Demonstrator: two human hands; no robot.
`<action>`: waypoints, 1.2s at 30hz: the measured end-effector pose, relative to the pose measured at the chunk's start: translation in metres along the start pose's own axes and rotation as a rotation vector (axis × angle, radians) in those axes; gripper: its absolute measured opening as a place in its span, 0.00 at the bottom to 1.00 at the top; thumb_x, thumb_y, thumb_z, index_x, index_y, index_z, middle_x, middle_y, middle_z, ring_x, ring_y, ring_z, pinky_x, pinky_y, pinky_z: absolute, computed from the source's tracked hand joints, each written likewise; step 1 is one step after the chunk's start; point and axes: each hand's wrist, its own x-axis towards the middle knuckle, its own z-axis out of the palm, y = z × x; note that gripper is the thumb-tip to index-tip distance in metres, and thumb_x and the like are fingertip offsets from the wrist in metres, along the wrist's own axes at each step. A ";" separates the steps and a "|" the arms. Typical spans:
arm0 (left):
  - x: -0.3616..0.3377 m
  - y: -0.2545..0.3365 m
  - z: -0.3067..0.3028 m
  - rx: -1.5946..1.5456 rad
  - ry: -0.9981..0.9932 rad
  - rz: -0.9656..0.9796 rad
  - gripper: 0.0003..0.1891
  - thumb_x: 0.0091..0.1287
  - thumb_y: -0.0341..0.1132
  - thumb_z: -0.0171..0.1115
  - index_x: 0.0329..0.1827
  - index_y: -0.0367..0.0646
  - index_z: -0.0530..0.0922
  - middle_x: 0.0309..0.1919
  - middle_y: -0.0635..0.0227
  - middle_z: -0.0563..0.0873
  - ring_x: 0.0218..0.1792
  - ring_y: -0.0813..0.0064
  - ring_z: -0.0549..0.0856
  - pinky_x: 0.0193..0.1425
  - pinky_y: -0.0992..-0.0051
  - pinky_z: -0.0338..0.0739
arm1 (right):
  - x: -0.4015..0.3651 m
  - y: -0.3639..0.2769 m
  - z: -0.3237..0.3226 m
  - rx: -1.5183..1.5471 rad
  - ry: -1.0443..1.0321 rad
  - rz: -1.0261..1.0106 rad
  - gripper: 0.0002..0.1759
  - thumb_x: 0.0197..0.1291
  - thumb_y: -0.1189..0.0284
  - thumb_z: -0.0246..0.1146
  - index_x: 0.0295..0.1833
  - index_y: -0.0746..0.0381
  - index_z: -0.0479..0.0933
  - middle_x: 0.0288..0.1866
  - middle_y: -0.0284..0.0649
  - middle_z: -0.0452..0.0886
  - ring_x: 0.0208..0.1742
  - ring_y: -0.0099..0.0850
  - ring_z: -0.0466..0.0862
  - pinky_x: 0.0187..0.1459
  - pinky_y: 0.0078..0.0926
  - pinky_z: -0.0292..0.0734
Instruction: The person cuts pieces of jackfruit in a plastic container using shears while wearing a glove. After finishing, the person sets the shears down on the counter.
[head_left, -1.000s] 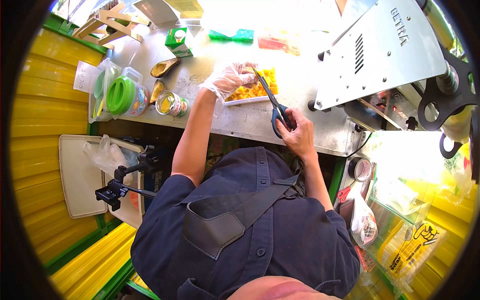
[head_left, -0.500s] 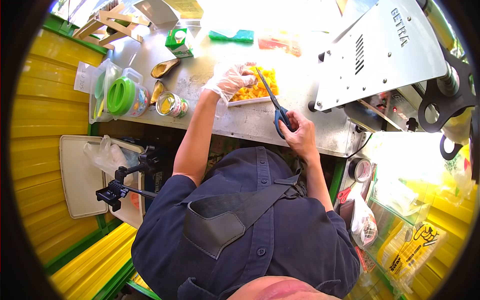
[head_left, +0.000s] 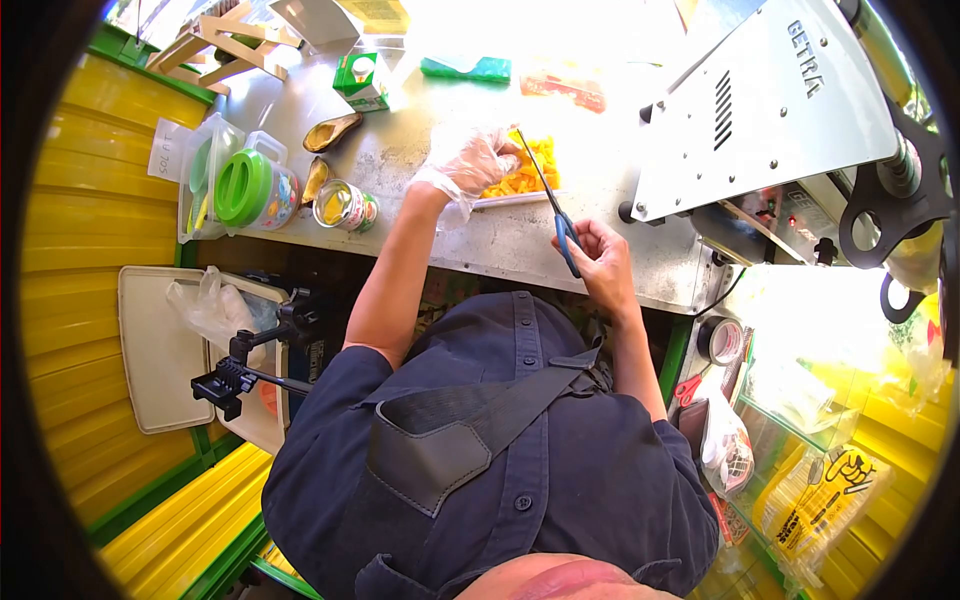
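Blue-handled scissors [head_left: 565, 230] are gripped in my bare right hand [head_left: 604, 265], over the front part of the counter. Their blades slant up and left, the tip reaching beside the fingers of my left hand [head_left: 463, 168]. That hand wears a clear plastic glove and its fingers are pinched together; what they hold, if anything, is hard to make out in the glare. Beneath the blades and gloved fingers lie orange-yellow cut fruit pieces [head_left: 541, 160] in a shallow white tray [head_left: 515, 200]. My left hand hides the tray's left side.
Left on the metal counter [head_left: 400, 235] stand an opened can [head_left: 345, 207], a green-lidded jug [head_left: 247, 190], dark fruit skins [head_left: 331, 132] and a green-white carton [head_left: 361, 82]. A green package [head_left: 467, 70] lies behind. A large GETRA machine [head_left: 770, 110] stands at right.
The scissors have turned in my right hand, their handles now seen more edge-on. My gloved left hand has shifted slightly to the right over the fruit.
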 end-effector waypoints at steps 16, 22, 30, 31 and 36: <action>0.006 -0.028 0.003 -0.683 0.049 0.029 0.33 0.73 0.26 0.73 0.80 0.33 0.73 0.75 0.55 0.81 0.63 0.67 0.87 0.68 0.71 0.83 | -0.001 0.003 -0.004 -0.220 0.117 -0.157 0.19 0.63 0.65 0.81 0.48 0.65 0.81 0.29 0.33 0.84 0.27 0.19 0.78 0.30 0.25 0.72; 0.003 -0.026 0.001 -0.923 -0.073 0.061 0.30 0.77 0.23 0.67 0.81 0.31 0.71 0.66 0.52 0.87 0.60 0.70 0.89 0.67 0.72 0.86 | 0.001 -0.016 0.003 -0.547 0.187 -0.224 0.29 0.55 0.54 0.82 0.51 0.62 0.80 0.27 0.34 0.78 0.26 0.30 0.79 0.31 0.32 0.76; 0.009 -0.033 0.016 -0.854 -0.090 0.109 0.29 0.81 0.24 0.63 0.83 0.33 0.68 0.60 0.56 0.90 0.60 0.71 0.90 0.67 0.70 0.86 | 0.004 -0.021 0.004 -0.638 0.152 -0.267 0.28 0.55 0.55 0.81 0.52 0.61 0.81 0.30 0.36 0.83 0.27 0.32 0.82 0.33 0.34 0.78; 0.009 -0.033 0.016 -0.855 -0.090 0.108 0.29 0.81 0.24 0.63 0.83 0.33 0.68 0.60 0.56 0.90 0.60 0.71 0.90 0.67 0.70 0.86 | 0.004 -0.019 0.004 -0.638 0.151 -0.267 0.28 0.55 0.55 0.81 0.52 0.61 0.81 0.30 0.36 0.83 0.27 0.32 0.82 0.33 0.34 0.78; 0.007 -0.025 0.009 -0.836 -0.112 0.046 0.29 0.81 0.24 0.63 0.83 0.32 0.67 0.59 0.59 0.90 0.58 0.71 0.89 0.67 0.70 0.85 | 0.004 -0.011 0.004 -0.458 0.122 -0.183 0.23 0.60 0.59 0.80 0.49 0.63 0.81 0.27 0.37 0.82 0.25 0.28 0.81 0.31 0.30 0.77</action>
